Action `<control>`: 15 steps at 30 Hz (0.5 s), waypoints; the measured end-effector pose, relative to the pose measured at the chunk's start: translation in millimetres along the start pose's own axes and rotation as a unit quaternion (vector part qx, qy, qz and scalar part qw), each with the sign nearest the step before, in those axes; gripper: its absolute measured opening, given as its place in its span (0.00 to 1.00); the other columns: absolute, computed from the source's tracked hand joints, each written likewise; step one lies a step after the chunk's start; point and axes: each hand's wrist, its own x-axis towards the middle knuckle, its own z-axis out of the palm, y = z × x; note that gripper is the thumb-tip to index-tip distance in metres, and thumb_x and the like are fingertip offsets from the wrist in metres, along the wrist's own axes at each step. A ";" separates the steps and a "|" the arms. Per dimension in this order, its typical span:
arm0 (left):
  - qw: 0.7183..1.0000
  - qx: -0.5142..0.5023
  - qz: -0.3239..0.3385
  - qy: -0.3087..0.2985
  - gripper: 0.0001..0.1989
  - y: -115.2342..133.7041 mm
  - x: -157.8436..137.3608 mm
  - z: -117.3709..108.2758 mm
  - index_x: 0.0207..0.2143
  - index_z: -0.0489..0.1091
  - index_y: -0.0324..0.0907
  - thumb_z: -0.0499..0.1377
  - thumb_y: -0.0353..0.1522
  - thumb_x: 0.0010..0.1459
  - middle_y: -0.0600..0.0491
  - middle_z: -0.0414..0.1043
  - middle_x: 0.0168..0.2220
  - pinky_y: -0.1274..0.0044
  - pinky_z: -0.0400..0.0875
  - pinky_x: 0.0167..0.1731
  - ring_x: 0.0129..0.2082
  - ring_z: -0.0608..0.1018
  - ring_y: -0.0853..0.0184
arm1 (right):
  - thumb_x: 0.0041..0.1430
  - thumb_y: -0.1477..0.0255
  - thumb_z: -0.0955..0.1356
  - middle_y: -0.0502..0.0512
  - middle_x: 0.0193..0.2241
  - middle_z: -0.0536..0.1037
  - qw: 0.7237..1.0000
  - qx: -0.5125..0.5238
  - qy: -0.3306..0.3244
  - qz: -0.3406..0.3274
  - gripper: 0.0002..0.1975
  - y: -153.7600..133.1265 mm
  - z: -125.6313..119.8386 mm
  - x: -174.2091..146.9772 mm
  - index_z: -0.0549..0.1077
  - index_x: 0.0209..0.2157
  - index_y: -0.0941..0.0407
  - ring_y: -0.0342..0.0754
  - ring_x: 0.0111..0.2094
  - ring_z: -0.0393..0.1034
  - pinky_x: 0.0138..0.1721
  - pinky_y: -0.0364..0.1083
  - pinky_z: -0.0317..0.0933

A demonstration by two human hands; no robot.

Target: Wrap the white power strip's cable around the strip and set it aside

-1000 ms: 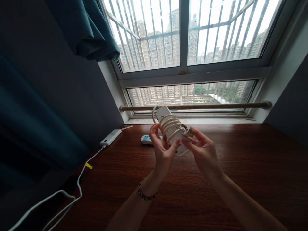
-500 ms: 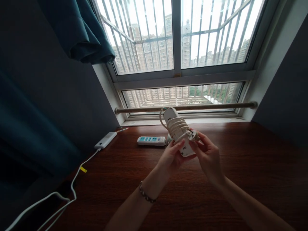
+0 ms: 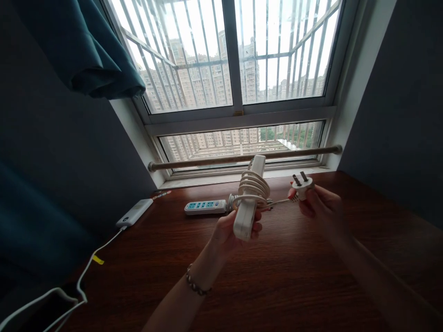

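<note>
My left hand [image 3: 228, 230] is closed around the lower end of a white power strip [image 3: 244, 223], held tilted above the wooden surface. Several loops of its white cord [image 3: 254, 186] are wound about the strip's middle. My right hand [image 3: 320, 203] pinches a white plug [image 3: 302, 186], its flat metal prongs pointing up. A short stretch of cord runs from the plug back to the wound loops. Behind my left hand, a second white power strip [image 3: 206, 207] with blue sockets lies on the surface, its right end partly hidden by the cord.
A white power bank-like device [image 3: 135, 213] lies at the left, with a white cable [image 3: 104, 246] running from it toward the lower left. The dark wooden surface [image 3: 277, 286] reaches a barred window with a horizontal rail [image 3: 207, 161]. A blue curtain [image 3: 100, 69] hangs upper left.
My right hand has moved away to the right with the plug, drawing cord out from the wound strip. My left hand has turned the strip onto its edge. The view has shifted slightly.
</note>
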 end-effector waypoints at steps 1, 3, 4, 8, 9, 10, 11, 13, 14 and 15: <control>1.000 -0.002 -0.007 -0.010 0.21 -0.8 -2.2 3.0 0.39 0.73 0.32 0.69 0.33 0.42 0.49 0.71 0.32 0.83 0.68 0.24 0.26 0.72 0.72 | 0.61 0.59 0.66 0.53 0.23 0.70 0.999 0.046 -0.006 0.016 0.16 -1.5 -3.0 3.8 0.76 0.35 0.58 0.36 0.16 0.45 0.15 0.41 0.38; 1.000 -0.004 -0.013 -0.028 0.20 -2.4 -6.8 9.4 0.36 0.73 0.33 0.70 0.33 0.40 0.50 0.69 0.30 0.85 0.65 0.22 0.25 0.69 0.74 | 0.60 0.57 0.66 0.55 0.25 0.71 0.994 0.098 -0.022 0.030 0.18 -5.4 -7.4 8.2 0.77 0.36 0.58 0.34 0.15 0.39 0.14 0.41 0.33; 0.999 -0.006 -0.012 -0.036 0.20 -3.3 -8.9 12.6 0.36 0.73 0.34 0.70 0.33 0.39 0.50 0.69 0.30 0.86 0.65 0.21 0.25 0.69 0.74 | 0.61 0.57 0.65 0.54 0.25 0.71 0.995 0.096 -0.029 0.018 0.19 -7.9 -8.4 8.0 0.77 0.37 0.58 0.34 0.15 0.39 0.14 0.41 0.33; 0.997 -0.072 -0.011 -0.036 0.20 -7.5 -14.5 23.2 0.41 0.72 0.28 0.67 0.27 0.44 0.47 0.70 0.33 0.85 0.68 0.25 0.27 0.71 0.74 | 0.65 0.67 0.63 0.51 0.24 0.73 0.972 -0.134 -0.088 -0.171 0.12 -21.0 -3.3 -4.5 0.73 0.46 0.54 0.41 0.20 0.63 0.21 0.41 0.57; 0.995 -0.100 -0.009 -0.029 0.20 -8.6 -14.8 25.4 0.42 0.71 0.26 0.66 0.26 0.45 0.47 0.70 0.34 0.85 0.69 0.27 0.28 0.72 0.74 | 0.63 0.71 0.64 0.51 0.26 0.75 0.942 -0.217 -0.103 -0.233 0.12 -23.7 -0.1 -8.1 0.71 0.48 0.54 0.42 0.24 0.68 0.25 0.41 0.62; 0.992 -0.121 -0.003 -0.021 0.20 -9.6 -14.9 27.4 0.43 0.70 0.24 0.66 0.25 0.46 0.46 0.71 0.34 0.85 0.69 0.29 0.29 0.73 0.73 | 0.62 0.73 0.66 0.52 0.29 0.76 0.907 -0.287 -0.110 -0.289 0.15 -25.6 3.4 -11.0 0.69 0.50 0.54 0.44 0.27 0.70 0.28 0.41 0.64; 0.991 -0.132 0.009 -0.015 0.20 -10.5 -14.8 29.1 0.43 0.70 0.23 0.66 0.24 0.46 0.46 0.71 0.35 0.84 0.70 0.30 0.30 0.73 0.73 | 0.61 0.74 0.67 0.54 0.32 0.77 0.875 -0.340 -0.106 -0.329 0.17 -26.6 7.0 -13.0 0.66 0.52 0.55 0.45 0.29 0.72 0.30 0.41 0.65; 0.992 -0.118 0.046 -0.009 0.19 -12.2 -14.7 31.7 0.42 0.71 0.23 0.66 0.24 0.47 0.45 0.72 0.35 0.81 0.71 0.31 0.30 0.74 0.71 | 0.60 0.74 0.68 0.59 0.35 0.78 0.831 -0.399 -0.082 -0.378 0.20 -26.1 13.4 -14.5 0.63 0.54 0.58 0.47 0.31 0.74 0.29 0.42 0.65; 0.993 -0.101 0.065 -0.009 0.18 -12.8 -14.9 32.5 0.42 0.72 0.24 0.66 0.25 0.48 0.45 0.72 0.35 0.80 0.71 0.31 0.30 0.74 0.70 | 0.61 0.73 0.68 0.60 0.35 0.78 0.820 -0.413 -0.070 -0.389 0.21 -25.2 16.0 -14.4 0.62 0.54 0.59 0.48 0.31 0.74 0.29 0.42 0.65; 0.994 -0.081 0.078 -0.007 0.18 -13.3 -15.2 32.9 0.42 0.72 0.25 0.67 0.26 0.49 0.45 0.73 0.35 0.79 0.71 0.30 0.30 0.74 0.69 | 0.61 0.73 0.67 0.61 0.35 0.78 0.813 -0.422 -0.063 -0.397 0.21 -24.4 18.1 -14.0 0.62 0.54 0.60 0.48 0.31 0.74 0.28 0.43 0.65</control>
